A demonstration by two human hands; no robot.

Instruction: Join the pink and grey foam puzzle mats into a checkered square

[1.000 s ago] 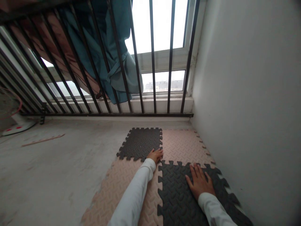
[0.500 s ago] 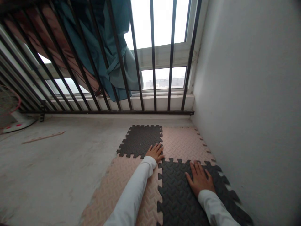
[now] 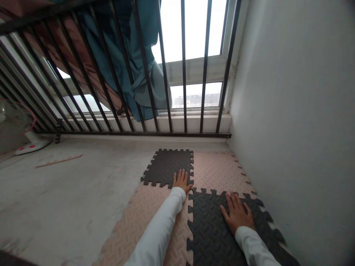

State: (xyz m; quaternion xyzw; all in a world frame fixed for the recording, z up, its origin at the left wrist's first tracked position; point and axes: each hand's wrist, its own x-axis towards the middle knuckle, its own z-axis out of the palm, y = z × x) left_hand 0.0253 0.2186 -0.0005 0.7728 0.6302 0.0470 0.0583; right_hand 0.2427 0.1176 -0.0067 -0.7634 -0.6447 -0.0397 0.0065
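Interlocking foam floor tiles with a raised pattern lie in a checker of dark grey and pale pink. My left hand [image 3: 181,181] rests flat on the far dark tile [image 3: 166,168], its heel at the corner where the tiles meet. My right hand [image 3: 237,214] lies palm down on the near dark tile [image 3: 213,229], fingers spread. The pink tiles [image 3: 219,171] adjoin both dark ones. Neither hand holds anything. White sleeves cover both forearms.
A bare concrete floor [image 3: 69,192] stretches left of the tiles, with a thin wooden strip [image 3: 59,160] on it. A white wall [image 3: 291,129] rises at right. Ahead stand black window bars [image 3: 183,74] and a teal curtain [image 3: 149,22]. A fan [image 3: 19,122] stands far left.
My left hand has rotated slightly, its fingers now pointing more straight ahead. The view has shifted a little. My right hand stays flat on its tile.
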